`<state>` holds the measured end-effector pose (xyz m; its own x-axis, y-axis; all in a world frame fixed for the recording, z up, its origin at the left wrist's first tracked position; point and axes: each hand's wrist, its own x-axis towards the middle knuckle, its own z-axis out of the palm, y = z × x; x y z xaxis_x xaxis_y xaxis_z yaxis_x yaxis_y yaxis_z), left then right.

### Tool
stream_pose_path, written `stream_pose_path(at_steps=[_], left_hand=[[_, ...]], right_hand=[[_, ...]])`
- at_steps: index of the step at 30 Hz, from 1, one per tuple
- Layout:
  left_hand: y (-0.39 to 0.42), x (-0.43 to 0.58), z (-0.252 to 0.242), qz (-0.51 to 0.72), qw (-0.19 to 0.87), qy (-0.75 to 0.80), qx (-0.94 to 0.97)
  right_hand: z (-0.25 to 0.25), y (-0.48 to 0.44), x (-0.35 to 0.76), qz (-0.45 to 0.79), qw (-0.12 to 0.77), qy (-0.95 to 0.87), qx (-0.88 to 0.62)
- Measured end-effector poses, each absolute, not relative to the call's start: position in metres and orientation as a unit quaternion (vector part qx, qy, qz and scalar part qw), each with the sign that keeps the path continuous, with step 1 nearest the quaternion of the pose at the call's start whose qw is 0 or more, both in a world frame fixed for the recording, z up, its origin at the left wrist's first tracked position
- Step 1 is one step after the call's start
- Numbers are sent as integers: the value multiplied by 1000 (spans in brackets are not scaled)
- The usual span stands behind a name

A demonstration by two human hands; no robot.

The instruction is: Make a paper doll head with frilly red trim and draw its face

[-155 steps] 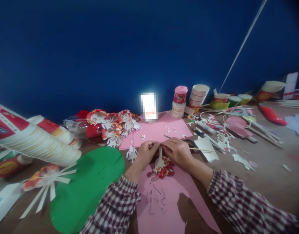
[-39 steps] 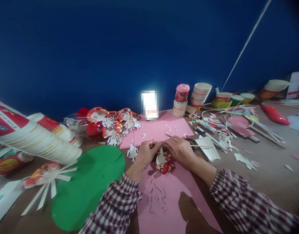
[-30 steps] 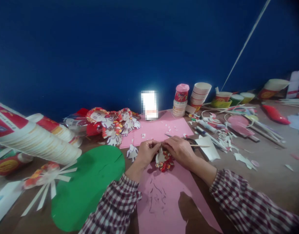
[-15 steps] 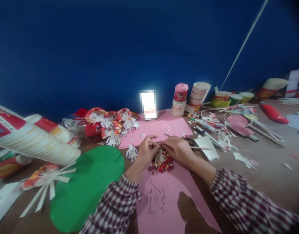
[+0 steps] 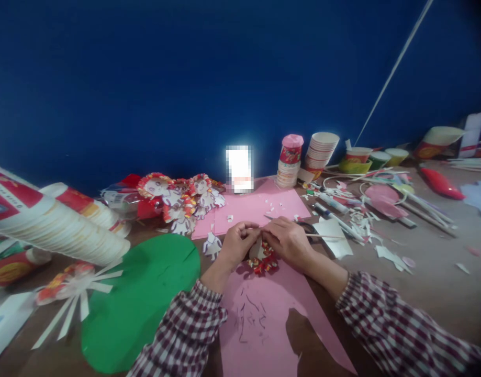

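Between my two hands is a round paper piece point(image 5: 264, 261) with a pale centre and a curled fringe of red, yellow and white strips. My left hand point(image 5: 238, 243) pinches its far left edge between thumb and fingers. Close beside it, my right hand point(image 5: 288, 242) pinches the far edge too, its fingertips almost touching the left ones. The fingers hide part of the piece's top. Beneath lies a pink sheet point(image 5: 279, 314) with dark pen strokes. A small white paper animal cutout point(image 5: 212, 246) lies left of my left hand.
Finished-looking fringed paper lions point(image 5: 177, 195) lie at back left. A green paper shape point(image 5: 142, 298) and leaning stacked paper cups point(image 5: 79, 230) are at left. More cups point(image 5: 322, 154), markers point(image 5: 340, 222), paper scraps point(image 5: 360, 214) and a red object point(image 5: 442, 183) lie right. A blue wall point(image 5: 185, 89) rises behind.
Both hands stay at the far edge of the fringed paper piece, with only slight shifts of the fingers. The piece tilts a little; everything else stays put.
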<state>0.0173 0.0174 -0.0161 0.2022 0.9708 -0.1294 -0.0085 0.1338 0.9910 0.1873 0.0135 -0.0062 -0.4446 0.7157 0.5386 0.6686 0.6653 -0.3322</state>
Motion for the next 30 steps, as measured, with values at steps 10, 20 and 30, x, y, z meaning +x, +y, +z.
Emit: stream_pose_path(at_steps=[10, 20, 30], left_hand=[[20, 14, -21, 392, 541, 500, 551], [19, 14, -23, 419, 607, 461, 494], [20, 13, -21, 423, 556, 469, 541]], right_hand=[[-2, 13, 188, -14, 313, -866, -391], [-8, 13, 191, 50, 317, -848, -422], [-11, 14, 190, 69, 314, -834, -447]])
